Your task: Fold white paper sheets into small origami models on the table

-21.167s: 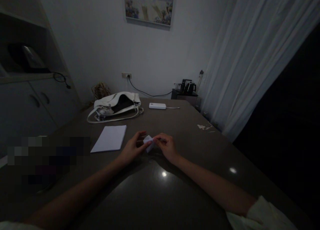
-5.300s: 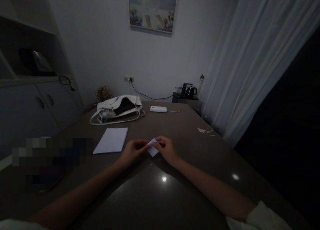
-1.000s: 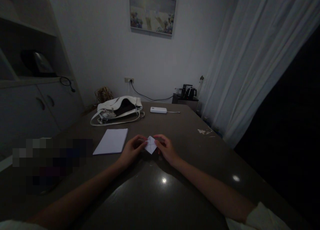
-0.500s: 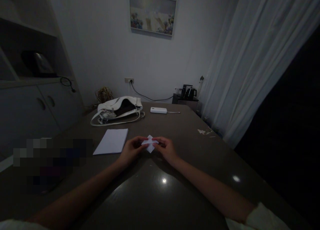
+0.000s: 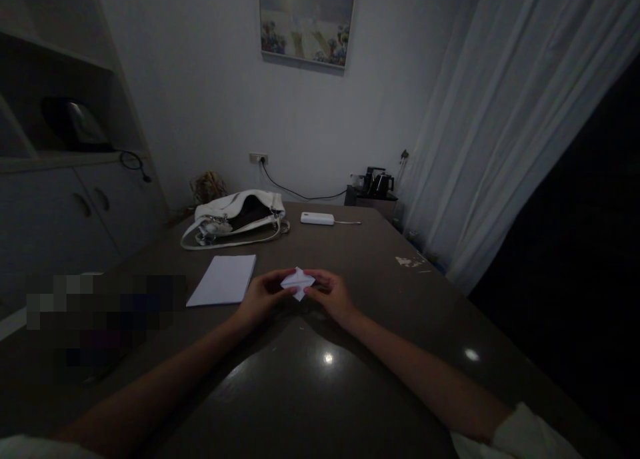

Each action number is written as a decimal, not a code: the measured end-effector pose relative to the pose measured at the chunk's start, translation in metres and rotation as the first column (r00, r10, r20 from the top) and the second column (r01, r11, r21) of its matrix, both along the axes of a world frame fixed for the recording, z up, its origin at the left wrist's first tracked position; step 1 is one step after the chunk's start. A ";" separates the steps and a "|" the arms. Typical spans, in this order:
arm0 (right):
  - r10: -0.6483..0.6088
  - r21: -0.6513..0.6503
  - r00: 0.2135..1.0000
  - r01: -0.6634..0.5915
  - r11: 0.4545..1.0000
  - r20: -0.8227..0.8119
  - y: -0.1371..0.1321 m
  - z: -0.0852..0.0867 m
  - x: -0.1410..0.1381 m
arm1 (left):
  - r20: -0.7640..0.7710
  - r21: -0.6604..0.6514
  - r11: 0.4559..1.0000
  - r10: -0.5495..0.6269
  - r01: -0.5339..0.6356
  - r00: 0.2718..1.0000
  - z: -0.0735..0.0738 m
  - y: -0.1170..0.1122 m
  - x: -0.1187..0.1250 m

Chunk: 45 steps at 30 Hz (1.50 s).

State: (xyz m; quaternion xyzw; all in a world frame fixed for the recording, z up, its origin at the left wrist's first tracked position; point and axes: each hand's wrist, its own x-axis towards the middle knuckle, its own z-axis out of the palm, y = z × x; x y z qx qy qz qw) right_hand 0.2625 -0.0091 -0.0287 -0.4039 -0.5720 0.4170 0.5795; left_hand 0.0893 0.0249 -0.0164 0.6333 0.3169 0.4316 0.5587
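Observation:
Between my two hands is a small piece of folded white paper (image 5: 298,280), shaped like a diamond with a crease across its middle. My left hand (image 5: 261,295) grips its left side, thumb in front and fingers behind. On the right side, my right hand (image 5: 334,295) pinches it the same way. The paper is held just above the dark table (image 5: 300,392). Just left of my left hand lies a stack of white paper sheets (image 5: 223,280).
A white handbag (image 5: 237,219) with its strap lies at the back left of the table. A white power bank (image 5: 317,218) with a short cable lies beyond my hands. Pale scraps (image 5: 410,262) lie near the right edge. A blurred-out patch covers the left.
The folded paper's centre has changed from pinched, standing points to a flatter diamond with a single crease. Both hands keep hold of it and have barely moved.

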 end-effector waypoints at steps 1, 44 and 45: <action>-0.008 0.000 1.000 0.008 1.000 -0.004 0.000 0.000 0.000 | 0.009 -0.014 1.000 -0.001 0.001 1.000 0.000 0.000 0.000; -0.072 0.039 0.996 0.074 0.996 -0.059 0.001 -0.001 0.001 | -0.372 0.386 0.920 0.087 0.069 0.924 0.000 -0.008 0.002; -0.074 0.042 0.995 0.077 0.996 -0.059 0.001 0.000 0.001 | -0.378 0.398 0.915 0.099 0.065 0.921 0.001 -0.008 0.002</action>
